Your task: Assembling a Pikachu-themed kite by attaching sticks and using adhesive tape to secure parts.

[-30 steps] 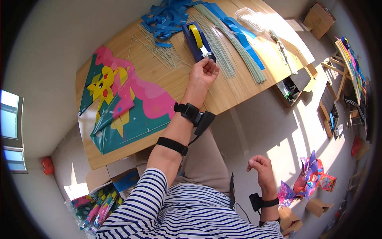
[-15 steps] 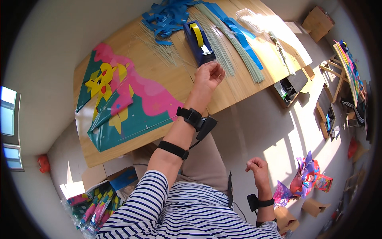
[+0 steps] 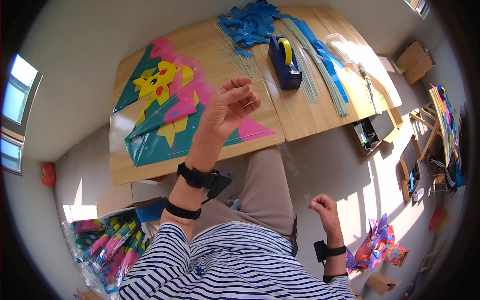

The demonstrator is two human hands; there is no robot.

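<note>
My left hand [image 3: 227, 110] hovers above the table, just right of a green and pink printed sheet [image 3: 210, 145]. Its thumb and fingers are pinched together; whatever lies between them is too small or hidden to make out. The sheet, partly folded over, carries a yellow cartoon creature [image 3: 162, 82], and the hand covers some of its pink part. Beyond the hand, to the right, stands a dark blue tape dispenser [image 3: 290, 75] with a yellow roll [image 3: 285, 50]. Low at my right side, over the floor, my right hand [image 3: 327, 215] is closed with curled fingers, contents unseen.
Blue strips [image 3: 250, 25], thin pale rods [image 3: 325, 75] and a clear plastic tray [image 3: 342, 46] lie at the table's far side. Bagged colourful sheets [image 3: 107, 245] fill the lower left. Cardboard boxes [image 3: 415, 62] and a purple-red printed item [image 3: 377, 245] are on the right.
My left hand has moved away from the tape dispenser's cutting end, left and nearer to me, over the edge of the printed sheet. My right hand stays low and curled. The view has shifted.
</note>
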